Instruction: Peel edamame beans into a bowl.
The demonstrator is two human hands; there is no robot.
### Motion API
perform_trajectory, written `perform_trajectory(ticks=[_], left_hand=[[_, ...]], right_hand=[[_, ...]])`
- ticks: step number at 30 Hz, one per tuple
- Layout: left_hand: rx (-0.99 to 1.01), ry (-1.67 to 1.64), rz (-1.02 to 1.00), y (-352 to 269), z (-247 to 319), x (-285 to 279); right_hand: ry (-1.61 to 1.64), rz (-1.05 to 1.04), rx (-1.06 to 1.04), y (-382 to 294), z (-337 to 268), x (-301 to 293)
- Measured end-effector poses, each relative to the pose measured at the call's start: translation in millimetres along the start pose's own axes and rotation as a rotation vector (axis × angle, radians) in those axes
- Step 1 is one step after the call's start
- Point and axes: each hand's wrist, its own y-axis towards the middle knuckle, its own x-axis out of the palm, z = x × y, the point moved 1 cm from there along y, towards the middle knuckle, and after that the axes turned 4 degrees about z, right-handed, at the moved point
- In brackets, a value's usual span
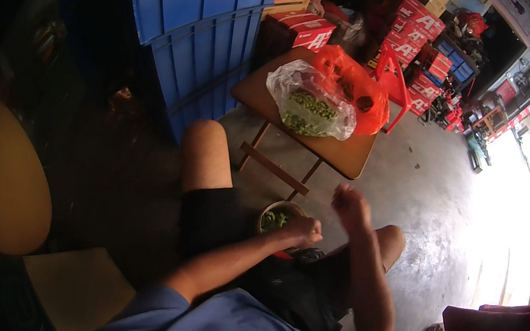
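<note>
My left hand [304, 232], fingers curled, is over the right side of a round container [291, 206] between my knees. Green pods or peels [274, 220] lie inside that container. Raised higher and to the right, my right hand [352, 208] is also curled and slightly blurred. Whether either hand pinches something small cannot be made out. Beyond them, a clear plastic bag [279, 84] full of green beans [310, 105] rests on a brown folding table [346, 158]. A red plastic bag [374, 119] with dark gaps in its folds sits beside it.
Blue panels [206, 42] rise left of the table. Behind it are a red plastic chair [397, 75] and stacked red cartons [404, 45]. A chair with a tan seat [78, 286] is at lower left. Concrete floor [421, 201] extends rightwards to a bright opening.
</note>
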Motion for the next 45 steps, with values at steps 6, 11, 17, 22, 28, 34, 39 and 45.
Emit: perform_trajectory(ticks=[6,11,17,22,28,34,39,45], left_hand=[[0.548,0.312,-0.211,-54.1,139.6,-68.6],[0.947,0.576,-0.060,-104.8,256.3,-119.4],[1.093,0.644,-0.408,-98.3,261.7,-107.1],[1.021,0.531,-0.327,-107.7,243.8,-104.1],[0.945,0.410,-0.251,-121.2,226.0,-117.2],[0.868,0.302,-0.220,-126.3,218.2,-125.1],[0.717,0.090,-0.162,-72.9,188.1,-99.4],[-0.235,-0.874,-0.028,22.0,7.1,-23.2]], right_hand=[[-0.172,-0.061,-0.209,102.2,-103.5,88.4],[-0.518,-0.122,-0.265,159.8,-147.5,127.1],[-0.635,-0.137,-0.221,142.2,-114.2,127.3],[-0.637,-0.026,-0.343,121.4,-106.7,100.2],[-0.705,0.114,-0.510,86.1,-84.1,69.1],[-0.601,0.143,-0.548,33.6,-36.7,50.8],[-0.317,0.194,-0.280,11.4,32.0,-5.5],[-0.351,0.145,-0.021,-30.3,94.3,-36.3]])
